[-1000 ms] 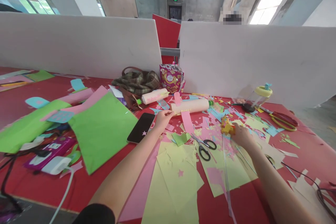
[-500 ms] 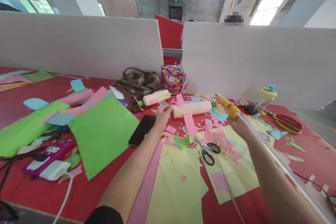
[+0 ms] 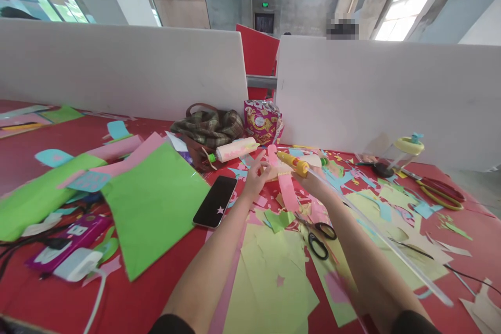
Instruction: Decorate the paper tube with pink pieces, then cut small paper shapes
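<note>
My left hand (image 3: 255,178) grips the left end of a cream paper roll (image 3: 315,159) that lies on the red table (image 3: 23,156). A pink paper strip (image 3: 288,193) hangs from the roll. My right hand (image 3: 315,181) is closed round a yellow tool (image 3: 293,163) whose tip points left at the roll's pink tab. A long clear rod (image 3: 391,250) trails from the tool along my right forearm toward the lower right. Both hands meet over the roll and hide most of it.
A black phone (image 3: 215,201) lies left of my left arm, black scissors (image 3: 319,237) under my right. Green paper (image 3: 152,203), yellow sheets (image 3: 270,276), a second roll (image 3: 237,150), plaid bag (image 3: 207,128), snack bag (image 3: 262,122), red scissors (image 3: 442,190), lidded cup (image 3: 403,151). White partitions (image 3: 125,68) stand behind.
My right hand picked the yellow tool with its clear rod up off the table and carried it left to the roll. My left hand stayed on the roll's end.
</note>
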Tool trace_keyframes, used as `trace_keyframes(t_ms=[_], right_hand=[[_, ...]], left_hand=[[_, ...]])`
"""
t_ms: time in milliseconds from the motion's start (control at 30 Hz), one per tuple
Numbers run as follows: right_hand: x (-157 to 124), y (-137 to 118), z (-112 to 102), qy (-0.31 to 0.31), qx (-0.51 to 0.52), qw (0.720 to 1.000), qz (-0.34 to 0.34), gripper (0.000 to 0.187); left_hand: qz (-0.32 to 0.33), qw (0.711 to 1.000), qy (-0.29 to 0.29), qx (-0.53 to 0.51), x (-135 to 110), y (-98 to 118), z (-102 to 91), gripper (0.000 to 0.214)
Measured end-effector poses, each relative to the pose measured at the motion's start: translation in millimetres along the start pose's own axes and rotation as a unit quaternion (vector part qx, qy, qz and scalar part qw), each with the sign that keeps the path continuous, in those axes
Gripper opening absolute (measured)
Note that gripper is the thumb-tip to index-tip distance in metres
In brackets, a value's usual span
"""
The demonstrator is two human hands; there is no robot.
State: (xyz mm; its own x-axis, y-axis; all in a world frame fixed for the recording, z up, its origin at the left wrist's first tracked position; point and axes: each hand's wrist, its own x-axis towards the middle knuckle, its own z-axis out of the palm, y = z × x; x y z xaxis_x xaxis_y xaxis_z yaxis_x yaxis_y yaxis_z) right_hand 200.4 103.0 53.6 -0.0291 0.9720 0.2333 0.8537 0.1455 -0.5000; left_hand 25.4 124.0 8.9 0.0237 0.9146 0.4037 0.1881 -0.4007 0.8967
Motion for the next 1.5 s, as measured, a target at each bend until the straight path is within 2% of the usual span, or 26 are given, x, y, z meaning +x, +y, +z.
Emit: trace_keyframes(t_ms=[300,633,867,1133,1500], right_hand=[[9,11,15,0.003,0.019,1.0,-0.005,0.012],[6,8,17,0.012,0.023,1.0,-0.009,0.015],[6,8,18,0.016,0.021,1.0,-0.009,0.015],[7,8,18,0.01,0.013,1.0,-0.016,0.015],[5,9,18,0.02,-0.011,0.999,-0.033,0.013]], left_hand=[[0.009,0.999,-0.038,0.02,-2,-4,6.1,0.015],[-0.01,0.999,-0.028,0.019,-2,-6,9.3,0.013],[0.002,1.0,-0.02,-0.01,-2,-5,9.8,0.012],[0.004,1.0,-0.03,0.006,-3,-5,9.2,0.015],[0.015,1.0,-0.015,0.006,-2,-7,11.0,0.012]])
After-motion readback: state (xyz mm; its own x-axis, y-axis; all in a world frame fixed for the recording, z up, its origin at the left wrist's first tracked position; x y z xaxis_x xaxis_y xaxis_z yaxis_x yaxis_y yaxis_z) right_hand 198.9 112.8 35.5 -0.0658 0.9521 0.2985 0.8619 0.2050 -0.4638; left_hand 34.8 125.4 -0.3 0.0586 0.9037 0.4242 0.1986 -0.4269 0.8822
